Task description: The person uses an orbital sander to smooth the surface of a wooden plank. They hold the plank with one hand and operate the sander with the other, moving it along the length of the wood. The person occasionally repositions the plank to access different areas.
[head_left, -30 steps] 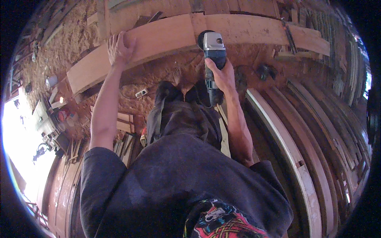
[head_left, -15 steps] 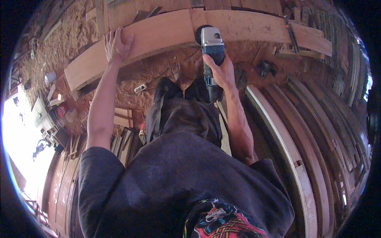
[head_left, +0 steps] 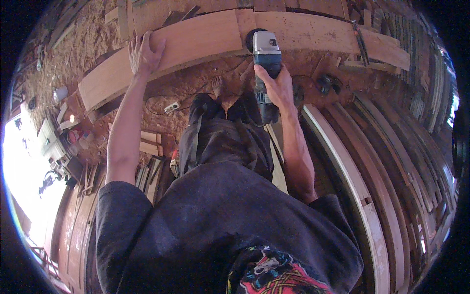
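Note:
A long pale wooden plank (head_left: 196, 41) lies across the top of the view. My left hand (head_left: 143, 53) rests flat on its left part, fingers spread. My right hand (head_left: 277, 86) grips the blue body of an angle grinder (head_left: 266, 61), whose silver head and dark disc touch the plank's near edge at the middle. A dark cable runs back from the grinder toward my legs.
Sawdust covers the floor (head_left: 191, 90) under the plank. A white power strip (head_left: 172, 107) lies on it. Long wooden frames (head_left: 360, 191) lean at the right. Small offcuts (head_left: 149, 144) and tins (head_left: 81, 139) sit at the left. A dark tool (head_left: 327, 83) lies right of my hand.
The grinder and my right hand have shifted slightly right along the plank's edge. My left hand has stayed pressed on the plank.

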Tool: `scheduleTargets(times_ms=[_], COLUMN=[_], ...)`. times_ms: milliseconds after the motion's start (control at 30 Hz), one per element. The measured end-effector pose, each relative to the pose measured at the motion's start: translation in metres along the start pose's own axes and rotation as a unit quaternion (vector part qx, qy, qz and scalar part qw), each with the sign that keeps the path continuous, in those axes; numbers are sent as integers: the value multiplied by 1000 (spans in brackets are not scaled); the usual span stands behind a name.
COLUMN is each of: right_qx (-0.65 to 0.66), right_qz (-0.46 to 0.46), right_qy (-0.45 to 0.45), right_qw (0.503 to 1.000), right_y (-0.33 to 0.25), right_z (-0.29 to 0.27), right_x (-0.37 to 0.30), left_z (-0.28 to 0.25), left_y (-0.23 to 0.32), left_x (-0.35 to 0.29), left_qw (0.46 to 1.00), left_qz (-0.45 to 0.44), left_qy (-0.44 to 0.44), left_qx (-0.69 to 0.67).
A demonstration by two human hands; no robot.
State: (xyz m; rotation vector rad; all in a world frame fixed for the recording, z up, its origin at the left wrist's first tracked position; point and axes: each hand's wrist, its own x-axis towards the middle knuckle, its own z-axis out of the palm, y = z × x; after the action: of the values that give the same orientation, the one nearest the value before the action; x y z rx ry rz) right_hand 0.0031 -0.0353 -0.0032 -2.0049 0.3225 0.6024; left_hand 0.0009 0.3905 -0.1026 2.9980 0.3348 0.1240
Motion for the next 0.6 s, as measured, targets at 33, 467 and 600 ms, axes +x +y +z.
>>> scheduleTargets(times_ms=[33, 467, 600], right_qx=[8, 36, 39], right_qz=[11, -10, -17], right_qy=[-8, 39, 30], right_qw=[1000, 999, 999], right_y=[-5, 8, -2], right_z=[-1, 5, -3], right_x=[-2, -5, -3], left_z=[0, 5, -2], left_y=[0, -8, -1], left_x=[0, 1, 0], left_qw=[1000, 1000, 1000], left_qz=[0, 3, -10], left_qy=[1, -3, -13], left_qx=[-1, -18, -10])
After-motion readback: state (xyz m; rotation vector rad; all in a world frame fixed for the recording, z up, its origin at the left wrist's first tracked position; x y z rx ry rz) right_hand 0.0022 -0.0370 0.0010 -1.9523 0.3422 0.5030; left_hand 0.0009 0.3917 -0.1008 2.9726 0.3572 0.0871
